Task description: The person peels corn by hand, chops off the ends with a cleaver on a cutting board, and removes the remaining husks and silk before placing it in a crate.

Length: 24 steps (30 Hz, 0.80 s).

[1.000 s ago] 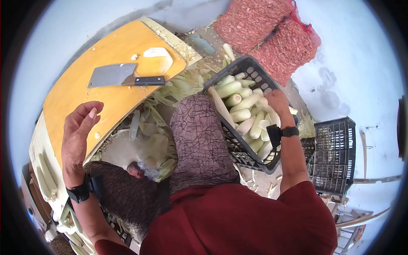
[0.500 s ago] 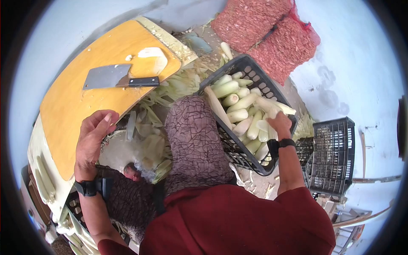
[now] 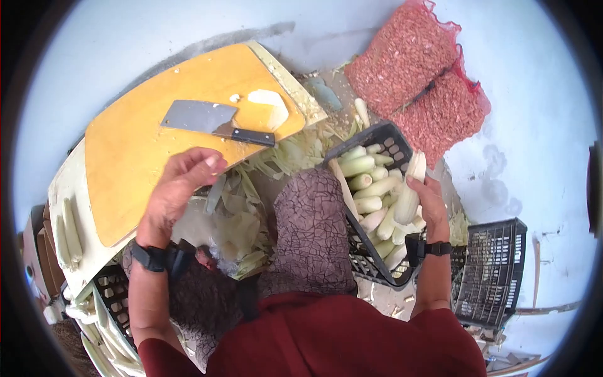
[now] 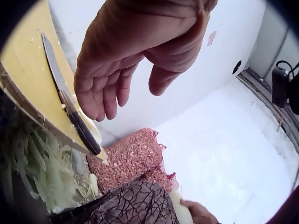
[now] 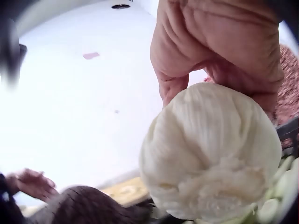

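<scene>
My right hand (image 3: 432, 200) grips an ear of corn (image 3: 409, 191) in its pale husk, above the near right part of a black plastic crate (image 3: 357, 143). The ear stands roughly lengthwise, my thumb on its side. In the right wrist view its rough, cut base faces the camera, with my fingers behind it. Several more pale green ears (image 3: 370, 188) fill the crate. Holding nothing, my left hand (image 3: 182, 179) hangs by the front edge of the yellow board (image 3: 138, 157), fingers bent loosely. A cleaver (image 3: 200, 117) lies on that board, its black handle toward the crate.
A loose husk (image 3: 267, 100) lies on the board behind the cleaver's handle. Stripped leaves (image 3: 242, 210) cover the floor below. Red mesh sacks (image 3: 408, 63) stand against the wall beyond the crate. Another black crate (image 3: 493, 270) is at right. Two ears (image 3: 68, 235) lie at the table's left edge.
My right hand has taken hold of the ear among the others and raised it, tipping it upright. My left hand has moved right along the board's edge. The head view has shifted.
</scene>
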Available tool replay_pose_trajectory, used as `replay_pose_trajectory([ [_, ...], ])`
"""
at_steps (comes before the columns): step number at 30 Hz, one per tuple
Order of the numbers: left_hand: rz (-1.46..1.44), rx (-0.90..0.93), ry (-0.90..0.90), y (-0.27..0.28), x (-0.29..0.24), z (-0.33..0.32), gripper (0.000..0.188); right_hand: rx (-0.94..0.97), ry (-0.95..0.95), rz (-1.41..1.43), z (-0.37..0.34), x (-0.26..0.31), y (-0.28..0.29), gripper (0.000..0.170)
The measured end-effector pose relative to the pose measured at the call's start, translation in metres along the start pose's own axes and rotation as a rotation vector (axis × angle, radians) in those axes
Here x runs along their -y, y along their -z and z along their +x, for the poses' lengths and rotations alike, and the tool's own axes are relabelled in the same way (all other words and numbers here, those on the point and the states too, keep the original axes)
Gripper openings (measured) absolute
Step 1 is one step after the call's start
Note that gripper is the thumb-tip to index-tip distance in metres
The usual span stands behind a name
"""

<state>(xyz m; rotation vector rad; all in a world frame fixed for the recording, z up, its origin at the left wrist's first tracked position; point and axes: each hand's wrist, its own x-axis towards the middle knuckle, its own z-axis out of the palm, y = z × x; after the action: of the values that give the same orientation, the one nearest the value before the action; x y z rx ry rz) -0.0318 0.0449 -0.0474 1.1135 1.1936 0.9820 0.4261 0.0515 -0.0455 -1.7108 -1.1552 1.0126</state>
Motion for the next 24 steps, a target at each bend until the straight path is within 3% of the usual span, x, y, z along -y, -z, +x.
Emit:
replay_pose_trajectory([
  [4,-0.106,0.090,-0.016,-0.015,0.011,-0.007,0.032,0.197,0.064,0.247,0.005,0.056,-0.072,0.031],
  [8,-0.203,0.206,-0.011,-0.020,0.015,-0.016,0.047,0.454,0.204,0.291,0.000,0.098,-0.158,0.031],
  [12,-0.310,0.160,-0.028,-0.019,0.016,-0.023,0.057,0.632,0.267,0.268,-0.019,0.124,-0.233,0.034],
  [14,-0.429,0.219,-0.105,-0.017,0.020,-0.023,0.062,0.702,0.295,0.303,-0.028,0.123,-0.261,0.035],
  [16,-0.473,0.176,-0.098,-0.015,0.019,-0.027,0.060,0.729,0.327,0.254,-0.033,0.120,-0.281,0.032],
  [18,-0.294,0.075,-0.168,-0.012,0.025,-0.027,0.058,0.812,0.333,0.267,-0.030,0.114,-0.294,0.031],
  [22,-0.433,-0.006,-0.134,-0.005,0.026,-0.028,0.052,0.851,0.254,0.178,-0.014,0.128,-0.294,0.034],
  [24,-0.446,-0.011,-0.144,-0.001,0.027,-0.028,0.053,0.825,0.346,0.208,-0.005,0.138,-0.296,0.037],
])
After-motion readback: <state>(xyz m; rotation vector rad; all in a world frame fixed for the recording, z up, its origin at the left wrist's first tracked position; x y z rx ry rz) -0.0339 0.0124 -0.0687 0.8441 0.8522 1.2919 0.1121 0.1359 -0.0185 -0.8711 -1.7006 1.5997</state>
